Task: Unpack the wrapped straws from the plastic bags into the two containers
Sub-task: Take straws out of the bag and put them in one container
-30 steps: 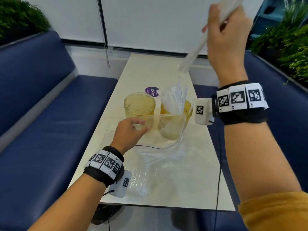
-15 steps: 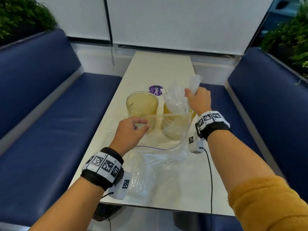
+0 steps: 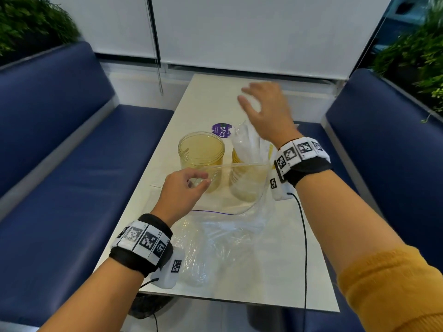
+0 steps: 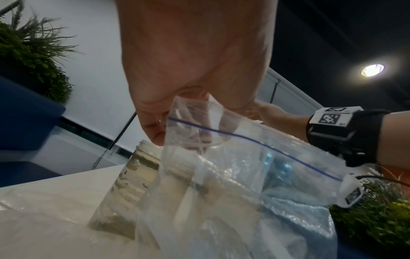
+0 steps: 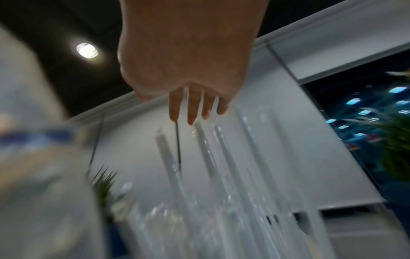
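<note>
Two clear yellowish jars stand mid-table. The left jar [image 3: 201, 149] [image 4: 142, 168] looks empty. The right jar [image 3: 236, 155] holds several wrapped straws [image 3: 248, 142] [image 5: 208, 150] standing upright. My left hand [image 3: 191, 185] [image 4: 177, 126] pinches the rim of a clear zip bag [image 3: 239, 185] [image 4: 255, 157] and holds its mouth open in front of the jars. My right hand [image 3: 261, 109] [image 5: 195, 108] hovers above the straws, fingers spread, holding nothing. A second crumpled plastic bag [image 3: 208, 250] lies flat on the table near me.
The narrow cream table [image 3: 211, 97] runs between two blue benches [image 3: 60, 168] [image 3: 388, 149]. A round purple sticker [image 3: 221, 130] lies behind the jars. A black cable [image 3: 305, 236] trails from the right wrist over the table's near edge. Plants [image 3: 28, 22] stand behind the benches.
My right hand brought a bundle of straws down from high up into the right jar, let go, and now lifts away open. The left hand kept its pinch on the bag.
</note>
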Demonstrator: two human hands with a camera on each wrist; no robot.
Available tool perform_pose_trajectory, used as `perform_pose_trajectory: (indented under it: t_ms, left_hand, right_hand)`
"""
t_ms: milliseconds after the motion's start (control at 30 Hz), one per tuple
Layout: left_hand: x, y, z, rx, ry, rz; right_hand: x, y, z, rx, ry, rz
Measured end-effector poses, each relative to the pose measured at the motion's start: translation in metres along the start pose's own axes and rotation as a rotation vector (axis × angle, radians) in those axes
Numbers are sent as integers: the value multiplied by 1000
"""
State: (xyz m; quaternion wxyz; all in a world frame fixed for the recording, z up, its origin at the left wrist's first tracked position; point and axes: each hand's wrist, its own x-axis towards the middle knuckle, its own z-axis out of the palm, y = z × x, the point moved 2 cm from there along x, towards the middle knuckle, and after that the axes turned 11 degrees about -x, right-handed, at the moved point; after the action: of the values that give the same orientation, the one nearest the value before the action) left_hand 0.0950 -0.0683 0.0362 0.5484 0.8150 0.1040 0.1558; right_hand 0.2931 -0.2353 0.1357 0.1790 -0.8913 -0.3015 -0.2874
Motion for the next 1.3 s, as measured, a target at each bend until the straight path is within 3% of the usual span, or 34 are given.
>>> perform_pose_trajectory:
  t_ms: [100, 167, 267, 400, 467, 567, 600, 667, 767, 900, 967, 1033, 1133, 1200, 1233, 1300]
  left_hand:
    - [-2, -1, -2, 10, 3, -9]
    - [-3, -2, -3, 23, 4, -20]
    - [-6, -2, -6, 38, 8, -24]
    - [-5, -1, -11, 53, 16, -18]
    - [-5, 0, -14, 70, 13, -15]
    - [-7, 1, -20, 98, -4, -23]
    - [-8, 2, -21, 110, -12, -20]
    - [-11, 4, -25, 141, -42, -13]
    - [-14, 6, -28, 266, -156, -32]
    - [-17, 8, -33, 466, -253, -23]
    - [-19, 10, -35, 547, -266, 0]
    - [-20, 11, -35, 590, -252, 22]
    - [-19, 14, -30, 594, -232, 71]
    - [-16, 18, -25, 591, -241, 107]
    - [-14, 21, -24, 588, -244, 122]
    - [-11, 26, -21, 578, -249, 159]
  right_hand:
    - [-21, -4, 42, -392, -427, -141]
    - [-34, -3, 55, -497, -521, -190]
    - [-25, -7, 46, -471, -361, -190]
    - [-5, 10, 25, -428, -166, 45]
    - [-10, 27, 30, -425, -280, 133]
    - [-29, 38, 43, -378, -571, 81]
    - [-31, 37, 42, -325, -549, 102]
    - [-24, 36, 39, -189, -356, 148]
    - [-14, 23, 36, -171, -280, 88]
    - [-22, 17, 46, -324, -572, 42]
    - [-28, 19, 48, -408, -606, 55]
    - [-25, 14, 41, -421, -450, 46]
    - [-15, -19, 6, -199, -76, -30]
    - [-17, -55, -21, -68, -3, -165]
    - [-22, -73, -29, -27, -62, -250]
    - [-41, -97, -29, 13, -345, -311]
